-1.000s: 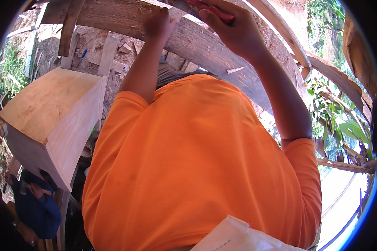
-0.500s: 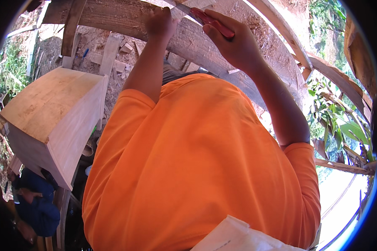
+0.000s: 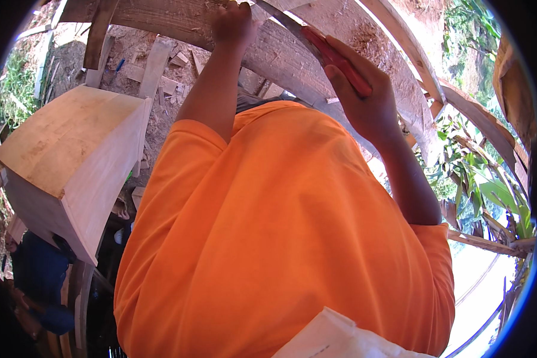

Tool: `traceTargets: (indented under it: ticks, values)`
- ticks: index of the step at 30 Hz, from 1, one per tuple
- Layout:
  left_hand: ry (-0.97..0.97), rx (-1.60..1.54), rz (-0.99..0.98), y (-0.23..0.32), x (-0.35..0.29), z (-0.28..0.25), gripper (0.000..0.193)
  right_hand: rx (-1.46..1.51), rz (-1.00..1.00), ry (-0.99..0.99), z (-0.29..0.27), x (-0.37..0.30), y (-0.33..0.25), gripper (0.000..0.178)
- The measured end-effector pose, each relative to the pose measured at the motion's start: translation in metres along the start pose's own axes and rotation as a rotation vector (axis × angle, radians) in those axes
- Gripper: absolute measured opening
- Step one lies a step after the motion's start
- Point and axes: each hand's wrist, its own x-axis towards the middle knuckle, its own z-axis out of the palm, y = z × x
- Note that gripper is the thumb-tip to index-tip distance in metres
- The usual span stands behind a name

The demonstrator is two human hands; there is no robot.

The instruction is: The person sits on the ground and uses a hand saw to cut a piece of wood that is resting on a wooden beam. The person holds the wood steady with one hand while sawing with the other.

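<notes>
Red-handled tool (image 3: 349, 73): angled over the plank surface (image 3: 292, 64), far end toward the top of my remote view.
Right hand (image 3: 369, 98): wrapped firmly around the handle.
Left hand (image 3: 234, 25): curled near that far end; I cannot tell what it grips.
Pale wooden box (image 3: 71, 137): off to the left.

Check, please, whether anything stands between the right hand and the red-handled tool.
Nothing visible does: the right hand grips the red handle directly. The dark blade extends up and left from it, toward the picture's top edge.
</notes>
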Motion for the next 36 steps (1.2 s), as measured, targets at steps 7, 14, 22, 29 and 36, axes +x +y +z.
traceTargets:
  ticks: [7, 14, 22, 29, 36]
  values:
    - [-0.118, -0.062, -0.041, 0.002, 0.01, -0.001, 0.048, -0.041, 0.009, 0.021, -0.014, -0.017, -0.007, 0.043]
    - [-0.179, -0.104, -0.1, 0.003, 0.008, -0.003, 0.046, -0.011, -0.009, 0.005, -0.011, -0.013, -0.008, 0.042]
    - [-0.096, -0.053, 0.006, -0.001, 0.006, -0.005, 0.039, -0.01, -0.117, -0.029, 0.028, 0.041, 0.024, 0.043]
    - [-0.113, -0.049, -0.034, 0.005, 0.009, -0.005, 0.029, 0.262, -0.139, -0.074, 0.072, 0.124, 0.031, 0.035]
    - [-0.279, -0.086, -0.055, 0.003, 0.016, 0.027, 0.032, -0.061, -0.064, -0.025, 0.033, 0.071, 0.038, 0.043]
